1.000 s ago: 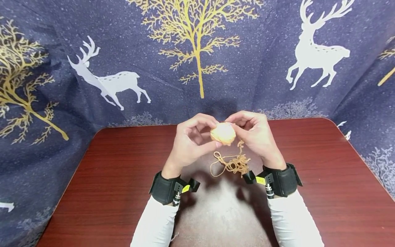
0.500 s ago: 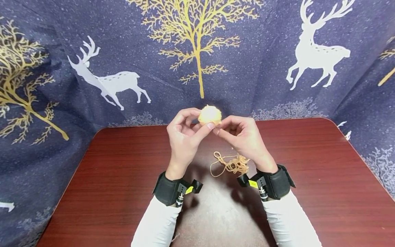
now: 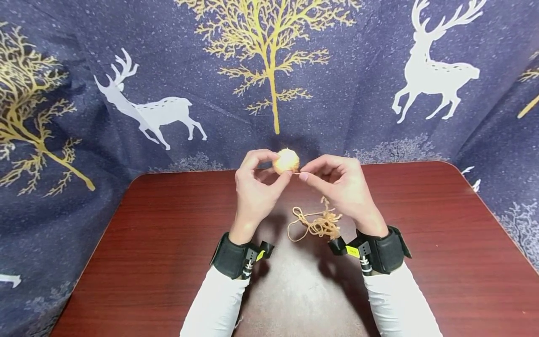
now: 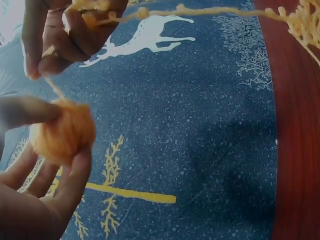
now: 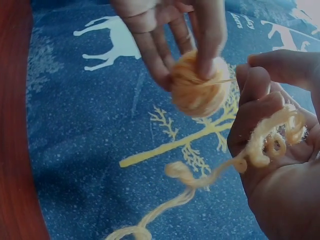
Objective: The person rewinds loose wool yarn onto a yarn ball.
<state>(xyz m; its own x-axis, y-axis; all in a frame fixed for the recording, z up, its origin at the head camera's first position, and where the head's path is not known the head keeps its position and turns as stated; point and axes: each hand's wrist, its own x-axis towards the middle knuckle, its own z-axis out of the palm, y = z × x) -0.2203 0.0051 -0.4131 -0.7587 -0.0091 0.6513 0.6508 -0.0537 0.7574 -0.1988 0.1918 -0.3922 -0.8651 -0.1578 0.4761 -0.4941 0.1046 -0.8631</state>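
My left hand (image 3: 258, 185) holds a small ball of orange-yellow yarn (image 3: 287, 160) between thumb and fingers, above the table's far edge. From the ball a short taut strand runs to my right hand (image 3: 343, 187), which pinches it between thumb and forefinger. In the right wrist view the yarn ball (image 5: 200, 85) shows its wound strands, and a curly length of yarn (image 5: 272, 137) lies across the right palm. That yarn trails down toward a loose tangle of yarn (image 3: 322, 223) on the table under the hands.
The reddish-brown wooden table (image 3: 168, 224) has a pale greyish patch (image 3: 303, 290) in front of me. A dark blue cloth (image 3: 236, 103) with white deer and golden trees hangs behind it. Black straps with small cameras are on both wrists.
Both hands first moved left with the ball, then slightly back right. The right hand has drawn away from the ball, and a strand now stretches between them. The tangle stays on the table.
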